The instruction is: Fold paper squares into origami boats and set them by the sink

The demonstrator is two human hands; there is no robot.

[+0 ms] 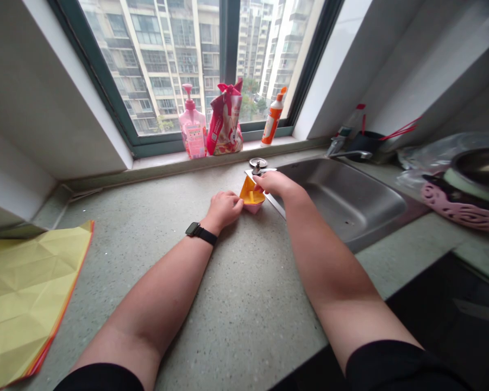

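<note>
- Speckled grey counter point(236, 282) takes up most of the space. Both forearms are stretched across it toward the window.
- Steel sink point(350, 201) is set in on the right, with its tap point(348, 153) at the back.
- A stack of creased yellow sheets point(24, 293) with orange edges peeking out sits well off to the left, nobody touching it.
- On the sill there's a pink pump bottle point(192, 130), a pink bag point(226, 122) tied at the top, and a white bottle with an orange cap point(274, 119). The pump bottle and the bag both have printing, but honestly it's too small to read, so no brand from me.
- Left hand point(224, 209), black watch point(195, 230) on the wrist, is curled up with its fingertips pinching the left side of the paper.
- Right hand point(271, 183) is closed on the far right edge of it, fingers tucked in.
- The folded paper piece point(250, 196), orange-yellow with pink at the bottom, sits on the counter between the two hands, just beside the sink's rim.
- My worry is how close it is to the basin. One slip of the right hand and I reckon it slides in and gets wet. Both hands pulling apart could also tear a crease.
</note>
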